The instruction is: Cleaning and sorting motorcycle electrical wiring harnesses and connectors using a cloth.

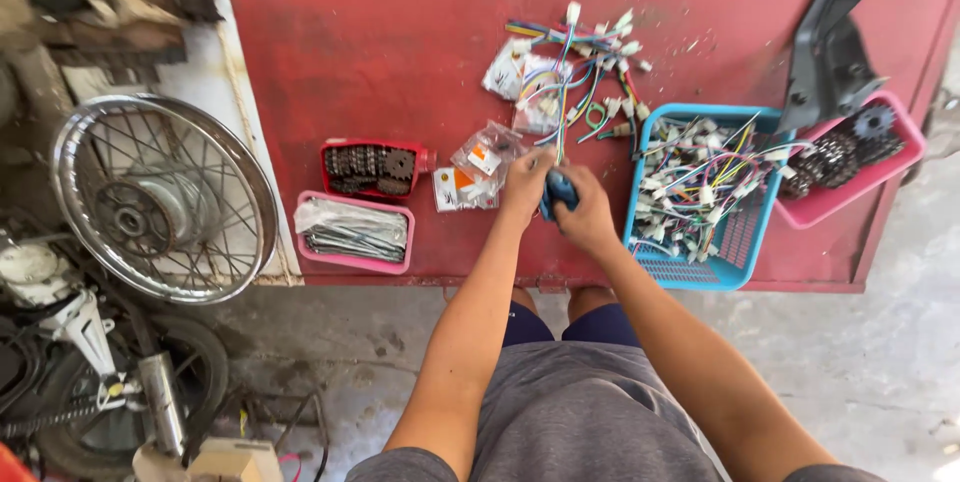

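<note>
Head view: on the red desk [400, 42], taking the blue basket [745, 242] as landmark, the things run like this. Far left of it, off the desk, a spoked wheel [160, 197] leans. Well left of the basket lies a pink tray [352, 260] holding silvery bundled pieces, and just above that a red tray [372, 170] of dark sprockets. Nearer the basket lie small clear packets [478, 167]. The left hand [526, 187] and right hand [588, 217] meet just left of the basket, fingers clamped together on a small blue object [558, 190]. Up-left of the basket lies a loose wire harness [575, 67]. The basket itself is full of coloured wires with white connectors. Touching its right side, a pink basket [850, 187] holds dark sprockets.
</note>
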